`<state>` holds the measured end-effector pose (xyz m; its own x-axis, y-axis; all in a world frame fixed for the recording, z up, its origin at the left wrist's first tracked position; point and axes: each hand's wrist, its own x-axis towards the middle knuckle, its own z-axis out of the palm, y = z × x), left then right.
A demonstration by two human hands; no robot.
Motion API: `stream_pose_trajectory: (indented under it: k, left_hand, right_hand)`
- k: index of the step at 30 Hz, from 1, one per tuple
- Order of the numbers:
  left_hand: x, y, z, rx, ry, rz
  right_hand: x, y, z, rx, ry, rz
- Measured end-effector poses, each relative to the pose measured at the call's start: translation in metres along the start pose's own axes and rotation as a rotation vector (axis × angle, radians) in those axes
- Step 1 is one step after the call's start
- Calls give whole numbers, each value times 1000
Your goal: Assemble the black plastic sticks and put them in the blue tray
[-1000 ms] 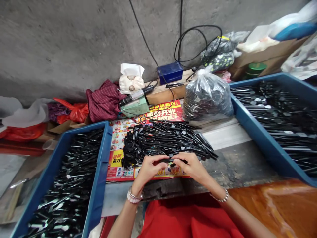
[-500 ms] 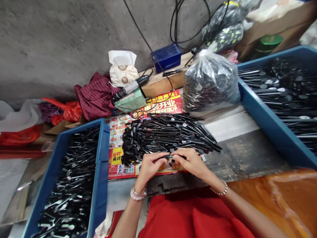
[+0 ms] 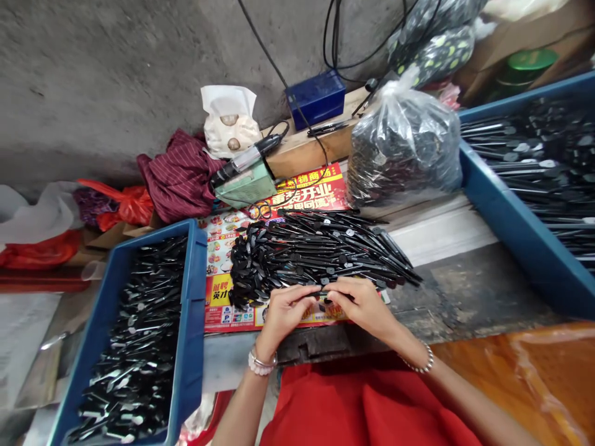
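A heap of thin black sticks with flat ends (image 3: 316, 248) lies on a red and yellow printed sheet (image 3: 218, 319). At the heap's near edge, my left hand (image 3: 289, 310) is closed, thumb and fingers pinching one end of a small black piece (image 3: 321, 293). The fingers of my right hand (image 3: 356, 300) pinch the other end of that piece, so the fingertips of both hands nearly meet. Much of the piece is hidden by the fingers.
Blue bins of black pieces stand at left (image 3: 191, 322) and right (image 3: 525, 229). Behind the heap are a filled clear bag (image 3: 404, 148), a blue box (image 3: 316, 99), a green box (image 3: 248, 186) with a corded tool, tissues (image 3: 230, 124) and a maroon cloth (image 3: 181, 176).
The view has shifted slightly, moving the right bin and clear bag to the right in the picture. Both hands keep nearly the same pinch on the piece.
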<state>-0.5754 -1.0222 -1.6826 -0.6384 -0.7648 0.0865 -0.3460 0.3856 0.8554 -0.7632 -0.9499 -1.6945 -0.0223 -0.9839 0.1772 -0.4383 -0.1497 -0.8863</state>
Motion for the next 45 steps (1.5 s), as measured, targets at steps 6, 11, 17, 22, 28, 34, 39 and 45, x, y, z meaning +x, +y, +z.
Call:
stream_pose_trajectory:
  k: [6,11,17,22,28,34,39,45]
  left_hand:
    - [-1,-1,0,3,15,6]
    - [-1,1,-1,22,28,-1]
    - [-2,-1,1,31,93,-83]
    - [-4,1,5,48,133,-77]
    - [-8,8,8,62,201,-21]
    - [-10,13,11,-41,196,-34]
    - [-16,16,21,-162,269,-89]
    - [-17,21,22,-253,273,-122]
  right_hand:
    - [-1,1,2,-23,24,-29]
    - [-1,3,4,-25,59,-31]
    - [-2,1,4,-36,73,-43]
    - [-8,-2,7,-150,141,-143]
    - [-16,-8,7,-279,268,-320]
    - [-19,-7,7,-226,296,-372]
    - [-22,-12,9,-192,369,-415]
    - [-25,-10,8,-206,388,-480]
